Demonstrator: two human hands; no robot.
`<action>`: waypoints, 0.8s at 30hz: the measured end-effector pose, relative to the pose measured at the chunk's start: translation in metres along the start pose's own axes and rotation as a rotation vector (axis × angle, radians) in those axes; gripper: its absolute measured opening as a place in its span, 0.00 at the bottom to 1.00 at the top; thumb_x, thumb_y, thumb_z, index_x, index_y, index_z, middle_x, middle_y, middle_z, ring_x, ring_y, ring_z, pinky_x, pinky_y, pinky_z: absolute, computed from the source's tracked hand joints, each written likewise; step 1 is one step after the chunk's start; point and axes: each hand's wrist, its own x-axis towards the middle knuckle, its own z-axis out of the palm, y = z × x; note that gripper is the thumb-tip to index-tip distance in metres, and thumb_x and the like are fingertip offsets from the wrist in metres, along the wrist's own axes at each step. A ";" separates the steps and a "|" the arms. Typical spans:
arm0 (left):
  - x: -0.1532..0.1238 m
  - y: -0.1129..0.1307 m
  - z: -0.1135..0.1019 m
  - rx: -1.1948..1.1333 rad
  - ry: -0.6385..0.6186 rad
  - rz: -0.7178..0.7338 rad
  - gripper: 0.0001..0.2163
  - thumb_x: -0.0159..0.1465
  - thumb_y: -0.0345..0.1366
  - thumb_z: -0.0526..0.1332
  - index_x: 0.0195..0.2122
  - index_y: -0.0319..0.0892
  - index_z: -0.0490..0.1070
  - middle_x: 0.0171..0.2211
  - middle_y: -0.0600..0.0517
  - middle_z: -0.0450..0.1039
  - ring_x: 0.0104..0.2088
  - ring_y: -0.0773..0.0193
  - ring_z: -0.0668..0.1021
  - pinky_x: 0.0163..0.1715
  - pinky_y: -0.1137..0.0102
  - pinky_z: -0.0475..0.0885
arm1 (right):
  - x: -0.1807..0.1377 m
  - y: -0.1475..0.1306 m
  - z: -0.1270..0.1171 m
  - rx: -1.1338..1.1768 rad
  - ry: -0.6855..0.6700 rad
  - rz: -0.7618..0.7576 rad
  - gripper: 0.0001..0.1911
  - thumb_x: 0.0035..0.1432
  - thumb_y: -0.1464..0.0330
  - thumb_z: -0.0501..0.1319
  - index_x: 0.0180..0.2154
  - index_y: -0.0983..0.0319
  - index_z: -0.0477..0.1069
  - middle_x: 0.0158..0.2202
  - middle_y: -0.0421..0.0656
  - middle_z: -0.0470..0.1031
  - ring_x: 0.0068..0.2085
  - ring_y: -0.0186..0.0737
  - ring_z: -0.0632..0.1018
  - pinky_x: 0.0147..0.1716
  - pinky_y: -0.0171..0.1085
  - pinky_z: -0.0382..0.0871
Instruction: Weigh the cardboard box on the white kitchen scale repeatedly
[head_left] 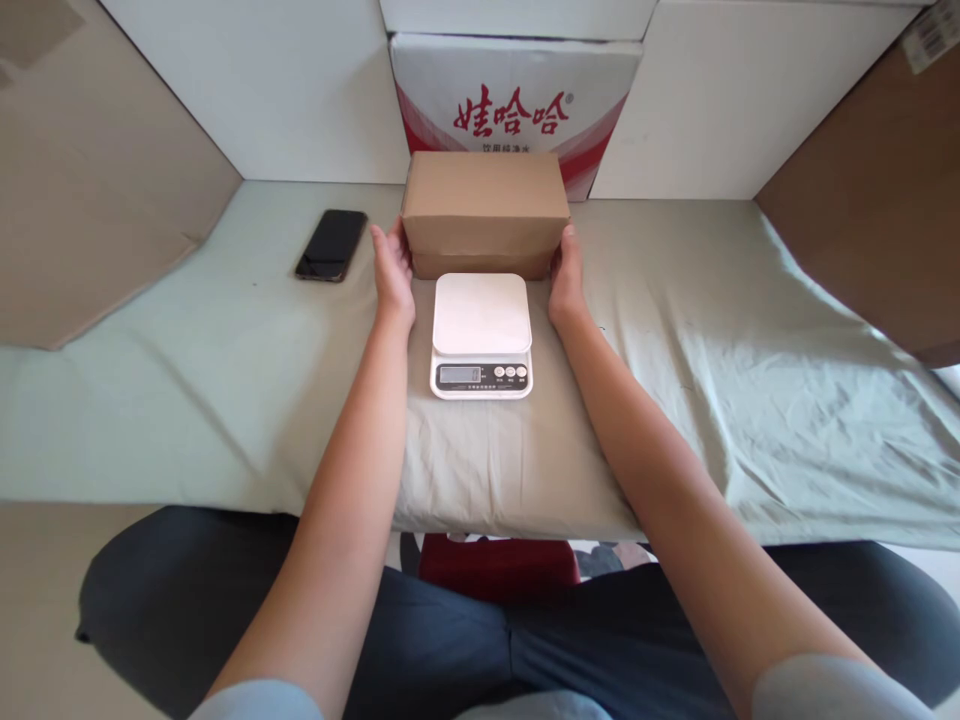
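Observation:
A closed brown cardboard box [486, 188] is between my two hands, behind a kitchen scale. My left hand [391, 266] presses against its left side, thumb pointing up and fingers partly hidden along the box. On the opposite side, my right hand [567, 275] grips near the front right corner, most of its fingers out of sight. The white kitchen scale [482, 315] lies flat between my wrists with nothing on its platform. Its small display seems to read 0, and three round buttons sit to the right of it.
A dark phone [331, 245] lies left of my left hand on the pale green cloth [225, 400]. Behind the box stands a white and red carton [517, 75]. Large brown cardboard pieces [90, 180] flank the surface on both sides.

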 end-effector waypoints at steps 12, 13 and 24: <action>-0.011 0.003 0.016 -0.015 -0.029 0.047 0.39 0.73 0.72 0.46 0.65 0.50 0.79 0.69 0.44 0.76 0.77 0.50 0.68 0.77 0.54 0.64 | -0.008 -0.023 0.020 0.032 -0.006 -0.003 0.51 0.52 0.24 0.56 0.68 0.43 0.63 0.74 0.29 0.71 0.84 0.44 0.54 0.87 0.51 0.46; -0.012 0.006 0.017 -0.015 -0.024 0.056 0.39 0.72 0.72 0.46 0.64 0.51 0.79 0.69 0.45 0.77 0.77 0.51 0.68 0.77 0.55 0.64 | -0.007 -0.025 0.021 0.041 -0.025 -0.023 0.50 0.54 0.25 0.56 0.69 0.42 0.61 0.74 0.28 0.70 0.84 0.42 0.53 0.87 0.50 0.45; -0.110 0.075 0.006 0.114 -0.089 0.190 0.43 0.66 0.80 0.41 0.62 0.57 0.77 0.71 0.50 0.73 0.79 0.48 0.65 0.79 0.52 0.62 | -0.092 -0.111 0.016 -0.050 -0.120 -0.161 0.44 0.63 0.31 0.55 0.73 0.42 0.61 0.76 0.37 0.68 0.83 0.54 0.59 0.84 0.55 0.54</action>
